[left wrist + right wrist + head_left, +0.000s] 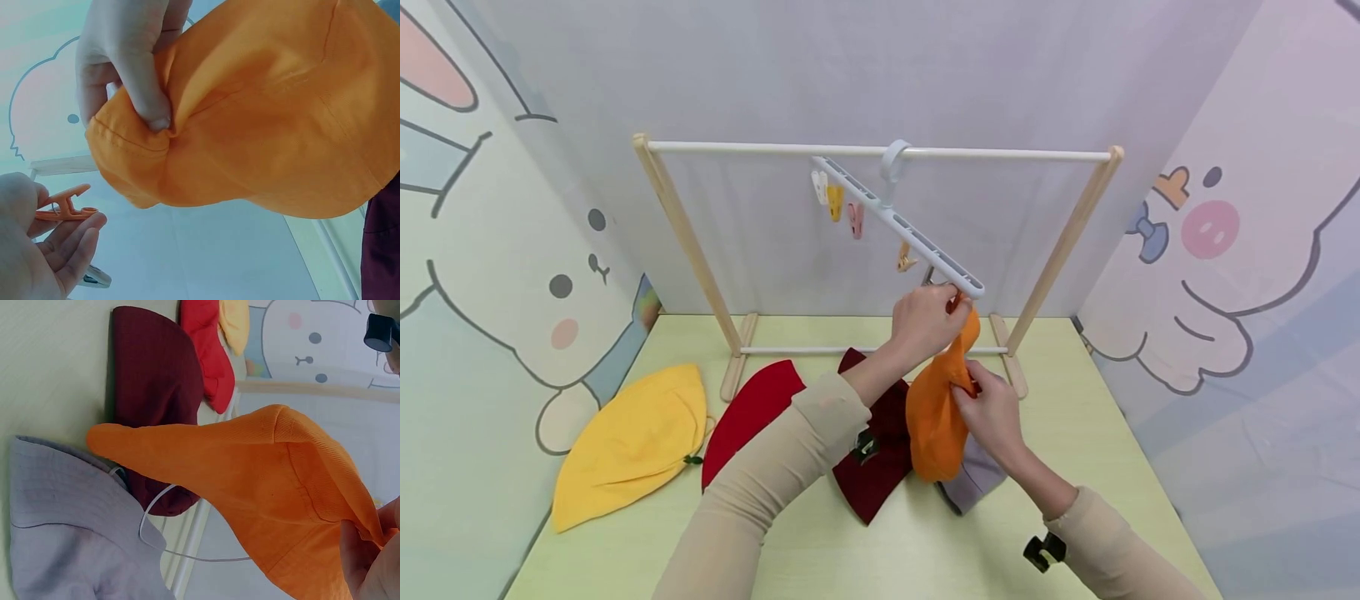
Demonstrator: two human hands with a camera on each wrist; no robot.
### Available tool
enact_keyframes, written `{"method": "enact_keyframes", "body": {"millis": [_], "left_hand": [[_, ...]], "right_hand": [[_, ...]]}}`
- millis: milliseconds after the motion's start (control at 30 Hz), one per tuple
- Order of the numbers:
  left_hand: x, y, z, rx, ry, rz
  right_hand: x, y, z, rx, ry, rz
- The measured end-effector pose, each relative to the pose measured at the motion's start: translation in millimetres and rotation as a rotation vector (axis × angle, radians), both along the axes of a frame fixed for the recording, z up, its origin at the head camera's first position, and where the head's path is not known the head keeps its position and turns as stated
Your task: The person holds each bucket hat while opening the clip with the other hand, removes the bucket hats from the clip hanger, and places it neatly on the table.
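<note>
Pale-green table [820, 550] — above it, the left hand [925, 321] pinches an orange peg [65, 206] under the hanger [898, 225]; the right hand [992, 412] pinches the orange cloth [934, 417] — its top edge hidden behind the fingers.

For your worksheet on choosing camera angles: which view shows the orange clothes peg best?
The left wrist view: the orange peg shows whole and close, pinched in the left hand. In the head view that hand mostly hides it below the hanger. The right wrist view shows only the orange hat.
</note>
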State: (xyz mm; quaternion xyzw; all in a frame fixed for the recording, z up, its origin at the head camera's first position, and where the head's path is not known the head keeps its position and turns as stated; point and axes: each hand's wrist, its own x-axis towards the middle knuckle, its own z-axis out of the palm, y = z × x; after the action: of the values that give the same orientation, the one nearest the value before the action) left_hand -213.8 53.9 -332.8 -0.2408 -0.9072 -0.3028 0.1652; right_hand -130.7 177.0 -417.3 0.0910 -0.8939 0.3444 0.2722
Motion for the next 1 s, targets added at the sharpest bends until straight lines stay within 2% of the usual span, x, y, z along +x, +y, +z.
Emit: {"method": "enact_keyframes", "body": {"millis": [200,500,667,867,1000], "left_hand": [[1.1,0,-0.8,0.011,-0.005,-0.01],[-0.8,3,-4.0,0.004,0.02,0.0],[-0.8,3,-6.4,0.02,0.007,-0.006],[0.0,4,-5.0,0.016,-0.003,-0.021],[-0.5,4,-2.9,0.012,-0.006,-0.016]], "right_hand": [[1.0,4,0.5,-0.021,-0.035,-0.017],[2.6,13,8.6,-0.025,-0.039,-0.064],[3.4,19,9.1,-0.022,-0.05,-0.096],[5.0,25,9.0,-0.031,-0.057,-0.11],[2.8,30,16.6,-0.05,-0.069,-0.127]]}}
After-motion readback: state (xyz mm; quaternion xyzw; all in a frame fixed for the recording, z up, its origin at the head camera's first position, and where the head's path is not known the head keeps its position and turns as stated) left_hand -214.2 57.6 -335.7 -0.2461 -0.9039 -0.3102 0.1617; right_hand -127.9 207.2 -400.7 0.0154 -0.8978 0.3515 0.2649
